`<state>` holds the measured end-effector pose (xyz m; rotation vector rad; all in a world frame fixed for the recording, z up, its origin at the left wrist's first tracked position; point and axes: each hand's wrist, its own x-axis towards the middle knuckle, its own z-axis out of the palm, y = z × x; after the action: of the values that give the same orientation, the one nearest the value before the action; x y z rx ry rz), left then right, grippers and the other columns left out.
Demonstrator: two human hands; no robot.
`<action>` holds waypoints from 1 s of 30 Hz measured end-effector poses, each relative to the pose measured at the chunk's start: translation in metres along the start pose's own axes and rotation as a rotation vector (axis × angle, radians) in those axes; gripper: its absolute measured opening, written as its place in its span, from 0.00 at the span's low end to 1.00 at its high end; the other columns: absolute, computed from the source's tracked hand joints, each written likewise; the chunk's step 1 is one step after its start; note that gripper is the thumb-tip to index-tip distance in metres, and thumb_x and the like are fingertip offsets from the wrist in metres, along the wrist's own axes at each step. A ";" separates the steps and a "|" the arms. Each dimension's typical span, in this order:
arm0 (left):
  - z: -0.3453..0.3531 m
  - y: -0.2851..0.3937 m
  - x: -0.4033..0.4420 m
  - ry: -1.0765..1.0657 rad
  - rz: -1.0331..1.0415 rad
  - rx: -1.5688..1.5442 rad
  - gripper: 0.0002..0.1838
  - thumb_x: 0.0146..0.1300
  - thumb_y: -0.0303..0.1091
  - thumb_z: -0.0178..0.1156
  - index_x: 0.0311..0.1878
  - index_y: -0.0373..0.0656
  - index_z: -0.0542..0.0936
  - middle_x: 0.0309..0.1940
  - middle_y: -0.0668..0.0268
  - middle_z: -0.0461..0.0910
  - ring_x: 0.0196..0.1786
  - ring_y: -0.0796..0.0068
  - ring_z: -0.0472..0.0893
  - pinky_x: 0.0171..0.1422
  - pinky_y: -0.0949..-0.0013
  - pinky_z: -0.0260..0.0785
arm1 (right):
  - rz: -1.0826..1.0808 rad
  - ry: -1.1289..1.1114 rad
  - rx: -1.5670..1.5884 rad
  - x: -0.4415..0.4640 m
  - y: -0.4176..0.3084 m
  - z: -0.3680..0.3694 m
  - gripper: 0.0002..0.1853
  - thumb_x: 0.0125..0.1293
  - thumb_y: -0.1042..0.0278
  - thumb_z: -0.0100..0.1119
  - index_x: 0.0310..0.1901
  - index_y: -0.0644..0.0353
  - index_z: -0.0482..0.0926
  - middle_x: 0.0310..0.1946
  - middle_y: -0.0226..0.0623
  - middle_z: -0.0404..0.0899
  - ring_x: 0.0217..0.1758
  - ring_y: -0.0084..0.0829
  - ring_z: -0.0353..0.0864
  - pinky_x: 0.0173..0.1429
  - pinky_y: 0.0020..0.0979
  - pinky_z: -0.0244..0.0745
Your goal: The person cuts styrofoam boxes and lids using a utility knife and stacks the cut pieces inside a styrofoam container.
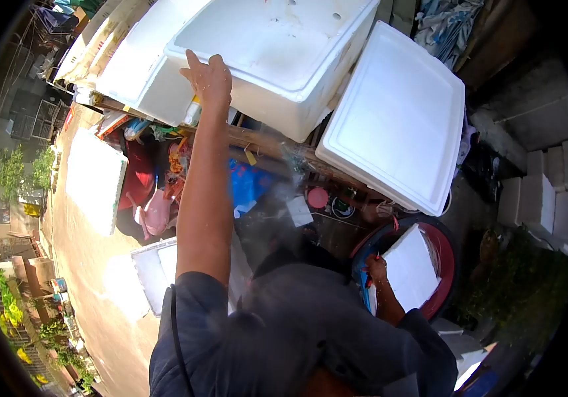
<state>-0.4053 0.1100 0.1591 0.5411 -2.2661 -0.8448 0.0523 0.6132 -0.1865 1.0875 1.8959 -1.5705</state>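
A deep white foam box [257, 83] lies tilted on the wooden bench, its inside facing up. My left hand [210, 79] is at its near left corner, fingers bent over the rim. Down on the right, my right hand [376, 267] is closed at the left side of a round dark red tub [447, 255]. Something small and red shows at its fingers, too small to name. Inside the tub stands a white foam slab [413, 268], just right of that hand. Blue material [365, 255] lines the tub's left side.
A white foam lid [396, 119] leans on the bench's right end. Another foam box [142, 56] stands left of the deep box. Below the bench are a blue bag [247, 185], a pink bag [157, 213] and clutter. Foam pieces [539, 202] are stacked far right.
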 end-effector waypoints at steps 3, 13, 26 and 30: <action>-0.009 0.026 -0.008 -0.071 -0.233 -0.090 0.47 0.58 0.40 0.61 0.77 0.34 0.50 0.66 0.29 0.62 0.66 0.34 0.68 0.73 0.50 0.60 | -0.033 -0.051 -0.038 0.010 -0.003 0.003 0.06 0.60 0.66 0.59 0.36 0.57 0.76 0.22 0.29 0.73 0.20 0.27 0.75 0.26 0.31 0.77; -0.022 0.025 -0.026 0.065 -0.441 -0.552 0.50 0.54 0.29 0.59 0.77 0.29 0.43 0.67 0.35 0.64 0.67 0.44 0.71 0.72 0.58 0.62 | -0.123 -0.065 -0.172 0.053 0.037 0.013 0.09 0.65 0.62 0.59 0.29 0.52 0.72 0.17 0.25 0.68 0.16 0.22 0.69 0.19 0.29 0.65; -0.177 -0.018 -0.063 0.053 -0.156 -0.943 0.33 0.52 0.19 0.52 0.66 0.30 0.67 0.52 0.53 0.78 0.50 0.64 0.81 0.56 0.65 0.75 | -0.197 0.007 -0.390 0.012 -0.030 0.033 0.16 0.65 0.57 0.57 0.28 0.61 0.78 0.18 0.34 0.75 0.19 0.28 0.76 0.24 0.34 0.72; -0.224 -0.071 -0.069 -0.073 -0.181 -1.017 0.38 0.52 0.21 0.52 0.71 0.31 0.62 0.56 0.53 0.77 0.54 0.63 0.80 0.60 0.65 0.75 | -0.273 -0.090 -0.443 -0.004 -0.047 0.050 0.22 0.65 0.50 0.57 0.28 0.65 0.81 0.21 0.42 0.80 0.25 0.33 0.82 0.30 0.38 0.73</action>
<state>-0.1903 0.0040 0.2102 0.2218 -1.5422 -1.9286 0.0101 0.5625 -0.1672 0.5802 2.2551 -1.2117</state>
